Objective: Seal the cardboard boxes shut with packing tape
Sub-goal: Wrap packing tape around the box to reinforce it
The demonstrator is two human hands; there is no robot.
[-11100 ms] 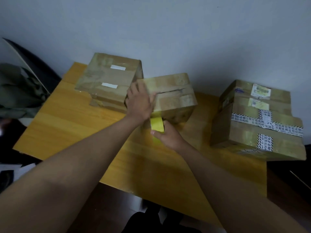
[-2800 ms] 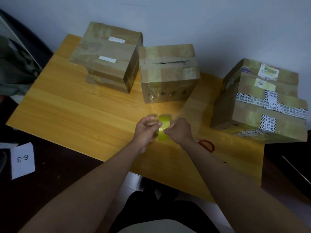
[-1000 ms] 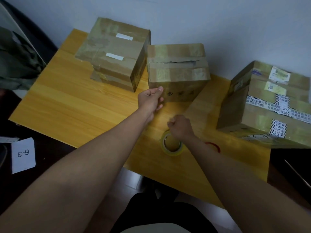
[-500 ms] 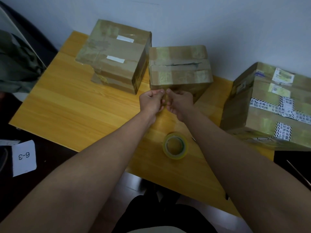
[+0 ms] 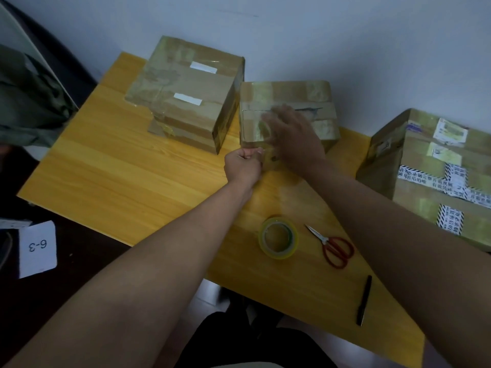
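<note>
Head view: right hand (image 5: pixel 292 139) flat, apparently pressing tape onto middle box (image 5: pixel 316 102).

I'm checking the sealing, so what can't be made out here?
- Strip of tape: head view, clear and motion-blurred under the right hand on the middle box.
- Left hand: whatever it pinches is hidden by curled fingers.
- Right box: cut off by the frame's right edge.

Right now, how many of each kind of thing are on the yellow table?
Boxes: 3, left, middle, right
Tape roll: 1
Scissors: 1
Pen: 1
Total: 6
</note>
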